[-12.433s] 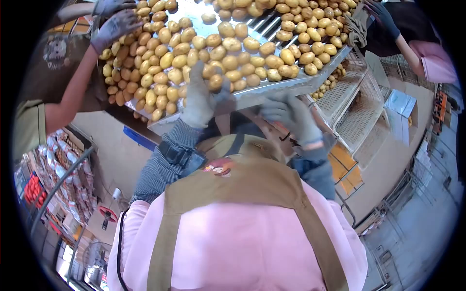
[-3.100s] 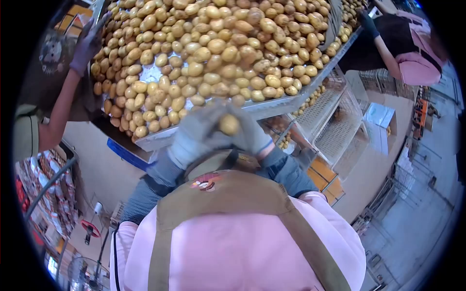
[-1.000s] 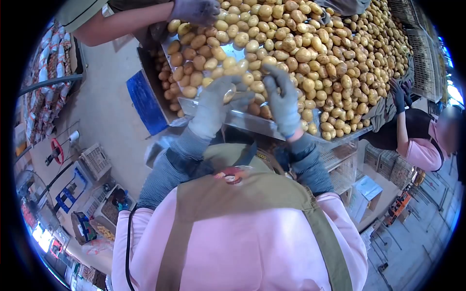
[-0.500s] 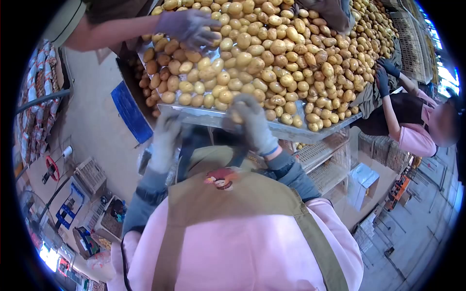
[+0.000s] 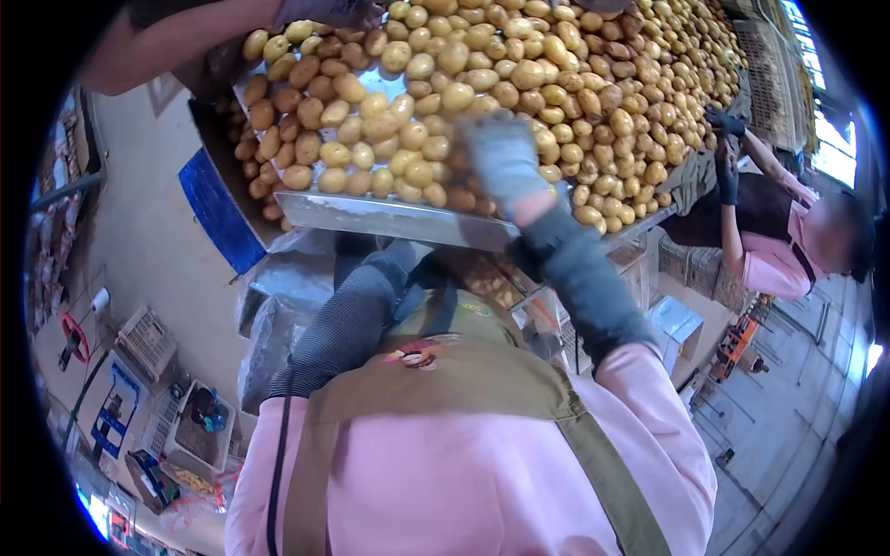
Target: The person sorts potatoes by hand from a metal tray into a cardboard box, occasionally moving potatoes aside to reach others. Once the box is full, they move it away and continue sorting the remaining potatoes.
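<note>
A thick layer of yellow-brown potatoes [image 5: 454,97] covers a sorting table with a metal front rim [image 5: 389,221]. My right hand [image 5: 501,157], in a pale grey glove, is over the potatoes just past that rim. Motion smears its fingers, so its grip and anything in it do not show. My left hand [image 5: 411,252] is low, below the rim and close to my olive apron [image 5: 445,371]. Only a bit of its glove shows; the fingers are hidden behind the table edge and sleeve.
Another person's gloved hand [image 5: 334,11] reaches in at the upper left. A co-worker [image 5: 774,218] in dark gloves stands by the table's right end. A blue panel [image 5: 220,211] hangs at the left side. Clear plastic bags [image 5: 273,324] are beside my left sleeve. Crates [image 5: 146,341] stand on the floor.
My right hand has moved up and right, farther over the potatoes. My left hand has dropped from the rim to below it. The other person's hand at upper left has shifted up in view.
</note>
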`<state>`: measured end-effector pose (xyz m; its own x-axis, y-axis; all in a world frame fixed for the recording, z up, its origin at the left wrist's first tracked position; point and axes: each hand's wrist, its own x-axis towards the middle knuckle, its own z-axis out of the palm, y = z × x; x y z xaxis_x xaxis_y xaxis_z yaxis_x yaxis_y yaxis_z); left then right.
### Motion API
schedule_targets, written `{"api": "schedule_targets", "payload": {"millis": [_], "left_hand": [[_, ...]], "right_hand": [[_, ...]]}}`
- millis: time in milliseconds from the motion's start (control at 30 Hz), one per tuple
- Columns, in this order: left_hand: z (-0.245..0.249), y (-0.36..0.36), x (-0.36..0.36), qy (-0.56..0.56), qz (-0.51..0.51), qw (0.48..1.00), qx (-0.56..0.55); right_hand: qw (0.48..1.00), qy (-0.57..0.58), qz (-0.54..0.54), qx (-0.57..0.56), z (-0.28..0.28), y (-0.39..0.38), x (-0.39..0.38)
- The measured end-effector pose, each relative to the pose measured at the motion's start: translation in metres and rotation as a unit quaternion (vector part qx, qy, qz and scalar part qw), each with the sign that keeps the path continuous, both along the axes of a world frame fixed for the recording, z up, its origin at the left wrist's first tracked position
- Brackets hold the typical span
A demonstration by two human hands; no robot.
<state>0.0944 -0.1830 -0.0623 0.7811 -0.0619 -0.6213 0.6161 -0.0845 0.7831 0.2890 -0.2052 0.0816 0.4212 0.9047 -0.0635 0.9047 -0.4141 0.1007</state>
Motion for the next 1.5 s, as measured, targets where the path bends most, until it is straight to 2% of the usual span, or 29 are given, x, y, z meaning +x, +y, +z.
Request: {"api": "schedule_targets", "payload": {"millis": [67,133,200,233,300,367,467,500,533,600,633,700,733,767,800,833,933,1000,1033,1067,1133,1167,1200,1233,1267,1333,1367,1467,1500], "left_hand": [[0.002,-0.004,0.005,-0.006,-0.022,1.0,0.007],[0.002,-0.006,0.002,0.001,-0.034,0.999,0.008],[0.005,-0.009,0.001,0.003,-0.046,0.999,0.01],[0.007,-0.01,-0.001,0.003,-0.052,0.999,0.012],[0.012,-0.015,0.003,0.002,-0.074,0.997,0.004],[0.012,-0.023,0.015,0.01,-0.105,0.994,-0.019],[0.015,-0.031,0.019,0.044,-0.146,0.987,-0.052],[0.02,-0.033,0.028,-0.13,-0.17,0.977,-0.027],[0.04,-0.032,0.036,-0.109,-0.259,0.96,0.009],[0.084,-0.021,0.046,-0.062,-0.432,0.897,0.075],[0.089,-0.012,0.038,-0.157,-0.384,0.908,0.053],[0.137,0.027,0.045,-0.13,-0.201,0.971,0.001],[0.12,0.044,0.049,-0.147,-0.108,0.98,0.083],[0.142,0.062,0.061,-0.08,0.048,0.989,0.118],[0.126,0.075,0.065,-0.218,0.105,0.926,0.289],[0.133,0.091,0.083,-0.306,0.098,0.883,0.341],[0.086,0.094,0.121,-0.238,-0.097,0.844,0.471],[0.082,0.102,0.132,-0.23,-0.103,0.862,0.439],[0.083,0.104,0.131,-0.226,-0.107,0.871,0.423],[0.088,0.105,0.128,-0.216,-0.069,0.891,0.393],[0.099,0.11,0.126,-0.197,0.006,0.924,0.328],[0.097,0.115,0.124,-0.218,0.096,0.951,0.199],[0.096,0.117,0.118,-0.182,0.198,0.961,0.063],[0.112,0.125,0.11,-0.115,0.197,0.971,-0.07],[0.131,0.13,0.102,-0.042,0.194,0.959,-0.201],[0.158,0.12,0.089,-0.058,0.221,0.937,-0.264],[0.171,0.112,0.086,-0.065,0.23,0.925,-0.296],[0.208,0.091,0.088,-0.053,0.182,0.948,-0.255],[0.2,0.095,0.09,-0.038,0.061,0.986,-0.148]], "right_hand": [[0.994,0.009,-0.065,-0.088,-0.045,0.017,0.0],[0.991,-0.072,-0.082,-0.08,-0.073,0.021,-0.007],[0.993,-0.019,-0.05,-0.102,-0.045,0.022,0.001],[0.996,-0.026,-0.048,-0.072,-0.043,0.016,0.004],[0.992,0.07,-0.087,0.059,-0.011,-0.002,0.013],[0.961,0.121,-0.138,0.206,-0.004,-0.015,0.009],[0.898,0.186,-0.142,0.372,-0.014,-0.041,-0.008],[0.896,0.153,-0.176,0.377,-0.014,-0.049,-0.008],[0.893,0.12,-0.215,0.378,-0.011,-0.062,-0.011],[0.863,0.175,-0.253,0.4,0.006,-0.076,-0.02],[0.864,0.206,-0.276,0.366,0.013,-0.084,-0.025],[0.905,0.177,-0.233,0.308,0.013,-0.093,-0.033],[0.924,0.16,-0.21,0.277,0.012,-0.096,-0.037],[0.935,0.152,-0.198,0.251,0.005,-0.095,-0.045],[0.944,0.136,-0.188,0.235,-0.001,-0.089,-0.052],[0.952,0.119,-0.179,0.218,-0.006,-0.082,-0.059],[0.963,0.07,-0.166,0.201,-0.036,-0.074,-0.046],[0.959,0.061,-0.194,0.195,-0.035,-0.068,-0.021],[0.955,0.004,-0.198,0.223,-0.044,-0.07,-0.011],[0.946,-0.005,-0.209,0.247,-0.031,-0.069,-0.001],[0.898,0.037,-0.229,0.374,-0.015,-0.069,0.009],[0.883,0.089,-0.248,0.388,-0.004,-0.071,0.009],[0.865,0.141,-0.267,0.401,0.008,-0.076,0.003],[0.843,0.192,-0.285,0.414,0.018,-0.079,-0.005],[0.759,0.326,-0.326,0.459,0.027,-0.079,-0.014],[0.526,0.563,-0.377,0.514,0.038,-0.073,-0.035],[0.556,0.551,-0.375,0.497,0.041,-0.073,-0.041],[0.533,0.606,-0.318,0.498,0.068,-0.069,-0.055],[0.48,0.643,-0.289,0.522,0.081,-0.07,-0.061]]}}
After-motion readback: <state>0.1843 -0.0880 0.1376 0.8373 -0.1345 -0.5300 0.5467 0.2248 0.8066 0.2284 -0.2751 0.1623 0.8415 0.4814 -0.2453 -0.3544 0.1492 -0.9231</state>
